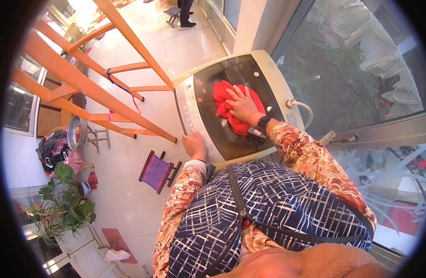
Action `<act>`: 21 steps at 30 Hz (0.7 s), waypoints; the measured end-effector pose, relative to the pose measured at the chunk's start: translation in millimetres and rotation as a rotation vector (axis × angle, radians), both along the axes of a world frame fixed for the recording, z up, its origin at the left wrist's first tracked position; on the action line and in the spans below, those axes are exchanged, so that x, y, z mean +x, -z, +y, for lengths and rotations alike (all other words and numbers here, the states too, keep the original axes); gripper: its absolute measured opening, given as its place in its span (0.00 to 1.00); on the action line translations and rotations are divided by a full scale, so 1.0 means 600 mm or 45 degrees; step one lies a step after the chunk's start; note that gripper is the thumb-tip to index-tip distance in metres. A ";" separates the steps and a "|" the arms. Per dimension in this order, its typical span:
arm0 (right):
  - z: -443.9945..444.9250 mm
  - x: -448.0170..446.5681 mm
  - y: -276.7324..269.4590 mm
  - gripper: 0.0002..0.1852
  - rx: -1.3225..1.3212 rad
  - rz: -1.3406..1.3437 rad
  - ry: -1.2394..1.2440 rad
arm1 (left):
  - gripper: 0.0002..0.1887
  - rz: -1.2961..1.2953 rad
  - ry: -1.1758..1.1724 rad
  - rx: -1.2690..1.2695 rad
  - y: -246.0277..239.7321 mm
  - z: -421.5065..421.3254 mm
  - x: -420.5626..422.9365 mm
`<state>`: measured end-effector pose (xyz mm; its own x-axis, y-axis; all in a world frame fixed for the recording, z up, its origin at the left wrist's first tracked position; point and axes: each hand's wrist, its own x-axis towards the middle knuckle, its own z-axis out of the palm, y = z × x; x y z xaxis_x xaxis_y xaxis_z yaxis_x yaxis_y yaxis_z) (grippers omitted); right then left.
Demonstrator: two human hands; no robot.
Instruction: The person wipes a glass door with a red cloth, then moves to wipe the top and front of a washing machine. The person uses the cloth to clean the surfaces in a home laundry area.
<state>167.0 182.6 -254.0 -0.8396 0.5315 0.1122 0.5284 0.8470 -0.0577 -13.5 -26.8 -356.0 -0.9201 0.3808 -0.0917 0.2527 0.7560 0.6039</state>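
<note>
A top-loading washing machine (227, 100) with a dark see-through lid stands in front of me. My right hand (246, 107) lies spread on a bunched red cloth (221, 95), pressing it to the lid. A dark band is around that wrist. My left hand (194, 144) rests at the machine's front edge beside the button panel (195, 118), its fingers apart and holding nothing. A white hose (305, 107) joins a fitting at the machine's rear edge.
An orange wooden ladder (105, 100) stands left of the machine. Near it are a folding stool (156, 172), a metal basin (75, 133) and potted plants (68, 201). A glass window (324, 69) is at the right. A person's legs (186, 12) show at the top.
</note>
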 end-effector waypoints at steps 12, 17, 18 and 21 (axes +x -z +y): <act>0.004 -0.004 -0.011 0.24 0.088 -0.003 -0.219 | 0.38 -0.024 -0.009 -0.004 -0.044 -0.037 0.052; -0.073 0.077 -0.027 0.24 -0.025 0.066 -0.465 | 0.39 -0.018 -0.004 -0.023 -0.042 -0.048 0.058; -0.078 0.082 -0.031 0.24 -0.051 0.059 -0.497 | 0.38 -0.011 -0.004 -0.025 -0.042 -0.051 0.061; -0.068 0.076 -0.040 0.23 -0.047 0.023 -0.495 | 0.38 0.003 0.005 -0.031 -0.047 -0.057 0.068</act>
<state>212.3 141.9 -230.0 -0.9772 0.1782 0.1158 0.1672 0.9810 -0.0985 27.2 -60.8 -327.7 -0.9189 0.3819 -0.0987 0.2570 0.7696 0.5845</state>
